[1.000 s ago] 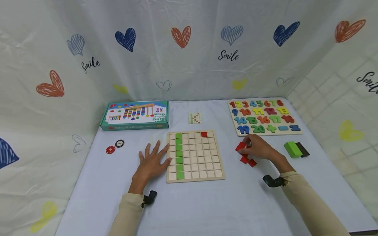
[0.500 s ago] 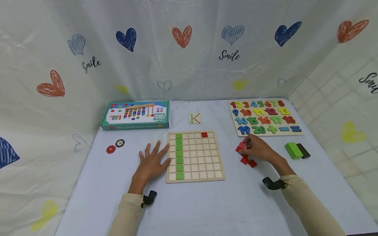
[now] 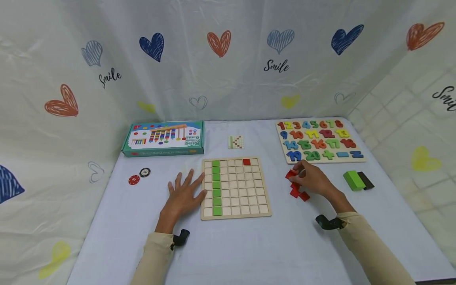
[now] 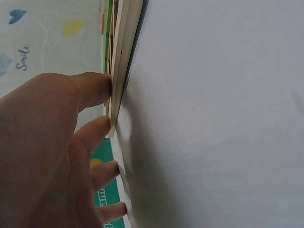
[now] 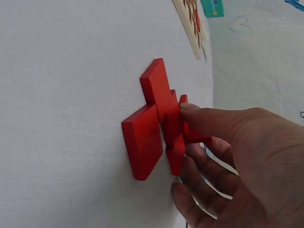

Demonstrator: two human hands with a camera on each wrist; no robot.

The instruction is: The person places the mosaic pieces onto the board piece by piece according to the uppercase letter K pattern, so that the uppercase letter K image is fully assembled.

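My left hand lies with spread fingers at the left edge of the wooden grid board; its thumb and index finger touch the rim in the left wrist view. A column of green tiles fills one line of the board, and a lone red tile sits in the top row. To the board's right, my right hand pinches a red tile between thumb and index finger. Several loose red tiles lie touching or overlapping just beside those fingertips. The fingers partly hide the held tile.
Behind the board lies a small pattern card. A game box stands back left and a number puzzle back right. Red and black discs lie at left. Green and black blocks lie at right.
The right hand's fingers have shifted slightly among the red tiles, and the upper tiles sit a little farther apart. My left hand and the board stay put.
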